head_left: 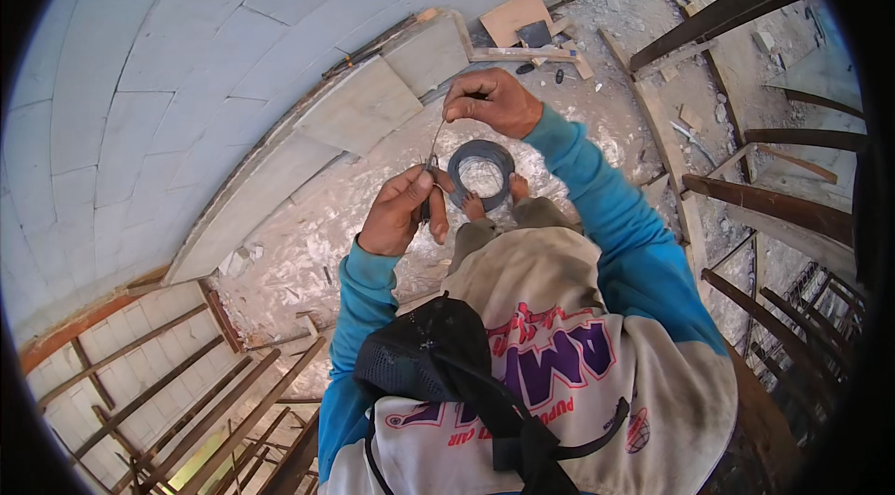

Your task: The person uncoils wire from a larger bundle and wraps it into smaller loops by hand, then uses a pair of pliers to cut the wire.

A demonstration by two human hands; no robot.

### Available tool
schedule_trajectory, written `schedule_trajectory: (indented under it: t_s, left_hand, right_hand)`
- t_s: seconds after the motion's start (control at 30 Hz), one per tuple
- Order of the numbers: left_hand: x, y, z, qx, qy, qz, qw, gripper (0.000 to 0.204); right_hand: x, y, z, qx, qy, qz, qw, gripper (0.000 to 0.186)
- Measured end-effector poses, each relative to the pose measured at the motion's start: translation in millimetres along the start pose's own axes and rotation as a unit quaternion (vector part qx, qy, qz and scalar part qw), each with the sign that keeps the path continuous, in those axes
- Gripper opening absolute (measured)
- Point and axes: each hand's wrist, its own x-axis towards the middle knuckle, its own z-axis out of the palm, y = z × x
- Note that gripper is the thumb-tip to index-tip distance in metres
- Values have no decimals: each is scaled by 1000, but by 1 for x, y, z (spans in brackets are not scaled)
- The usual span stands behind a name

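My left hand [403, 206], in the middle of the view, grips a small dark metal tool [425, 206], partly hidden by my fingers. A thin wire [437, 143] runs from it up to my right hand [489, 108], whose fingers pinch the wire's upper end. Beyond and below my hands, a dark coil [457, 156] of wire lies on the dusty floor by my bare feet [474, 206].
Pale block wall [186, 48] rises at upper left, with light slabs [359, 103] along its foot. Board scraps [515, 16] lie at the back. Timbers [764, 197] and rubble stand or lie at right. A wooden frame [186, 402] fills the lower left.
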Motion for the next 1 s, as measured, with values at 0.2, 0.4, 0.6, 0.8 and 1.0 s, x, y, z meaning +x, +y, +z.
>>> schedule_trajectory:
  t_s: [0.2, 0.4, 0.6, 0.8, 1.0]
  left_hand:
    - [-6, 5, 27, 183, 53, 68, 979, 33]
    - [21, 57, 50, -183, -78, 333, 922, 39]
    - [39, 90, 38, 336, 303, 511, 731, 38]
    - [14, 54, 31, 367, 72, 35, 927, 45]
    - [6, 52, 57, 17, -93, 200, 975, 46]
  right_hand:
    - [9, -42, -11, -205, -103, -107, 968, 21]
    - [2, -7, 43, 95, 0, -22, 995, 34]
    - [-27, -50, 70, -165, -7, -78, 983, 26]
    - [-13, -101, 6, -377, -55, -139, 914, 20]
    - [0, -68, 19, -11, -7, -93, 996, 30]
